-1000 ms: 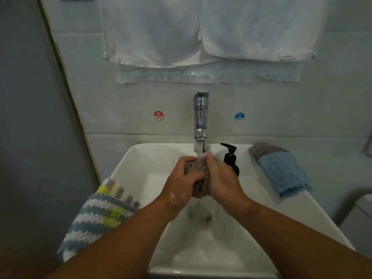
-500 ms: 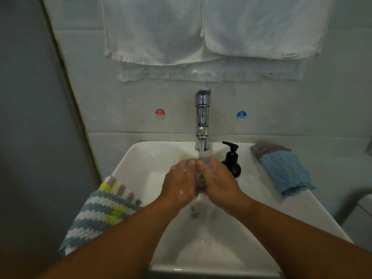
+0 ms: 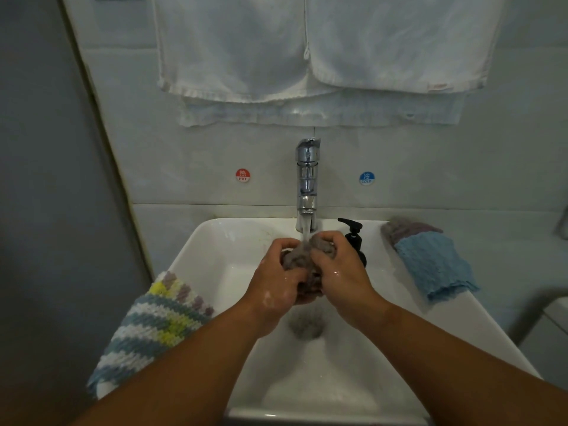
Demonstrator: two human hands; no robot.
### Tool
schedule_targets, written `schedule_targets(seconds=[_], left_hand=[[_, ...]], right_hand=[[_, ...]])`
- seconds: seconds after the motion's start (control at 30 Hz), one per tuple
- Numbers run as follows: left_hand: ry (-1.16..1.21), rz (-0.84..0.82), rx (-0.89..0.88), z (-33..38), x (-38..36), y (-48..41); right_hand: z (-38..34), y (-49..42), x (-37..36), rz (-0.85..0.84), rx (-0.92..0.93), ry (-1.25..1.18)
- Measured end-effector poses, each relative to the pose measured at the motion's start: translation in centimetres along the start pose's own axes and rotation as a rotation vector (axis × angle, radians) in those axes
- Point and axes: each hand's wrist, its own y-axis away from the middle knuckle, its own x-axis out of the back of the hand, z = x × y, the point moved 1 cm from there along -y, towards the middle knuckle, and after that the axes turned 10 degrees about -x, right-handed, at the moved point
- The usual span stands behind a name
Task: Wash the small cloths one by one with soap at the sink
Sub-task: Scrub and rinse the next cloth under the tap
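Observation:
A bunched grey cloth sits between both hands under the running chrome tap, above the white sink. My left hand grips its left side, wet with soap suds on the back. My right hand grips its right side. A black soap pump bottle stands just behind my right hand. A striped knitted cloth hangs over the sink's left rim. A blue cloth lies on a grey-purple cloth on the right rim.
White towels hang on the wall above the tap. Red hot and blue cold stickers flank the tap. Water runs toward the drain. A grey wall stands close on the left.
The hands pressed together around the grey cloth half a second ago, then opened apart a little, so more of the cloth shows under the stream now.

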Motion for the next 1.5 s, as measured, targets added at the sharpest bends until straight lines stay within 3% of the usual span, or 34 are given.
schedule_targets(seconds=[0.23,0.47,0.6,0.77,0.93,1.23,1.5], left_hand=[[-0.151,0.075,-0.120,-0.2,0.2,0.0],[-0.206,0.092,-0.017,0.2,-0.5,0.2],[-0.325,0.137,-0.016,0.3,-0.5,0.3],[-0.054,0.092,0.060,0.7,-0.2,0.6],[0.093,0.054,0.031,0.9,-0.3,0.7],[-0.112,0.135,-0.071,-0.5,0.4,-0.5],[-0.281,0.158,-0.049,-0.4,-0.5,-0.3]], right_hand=[[-0.2,0.4,0.1,-0.165,0.020,-0.040],[0.0,0.2,-0.4,-0.097,0.099,0.091],[0.1,0.1,-0.3,-0.064,0.039,0.084],[0.0,0.1,-0.1,0.029,0.019,0.096],[0.2,-0.1,0.3,-0.031,0.042,-0.001],[0.2,0.4,-0.3,-0.158,0.011,0.021],[0.5,-0.1,-0.8,-0.067,0.054,0.120]])
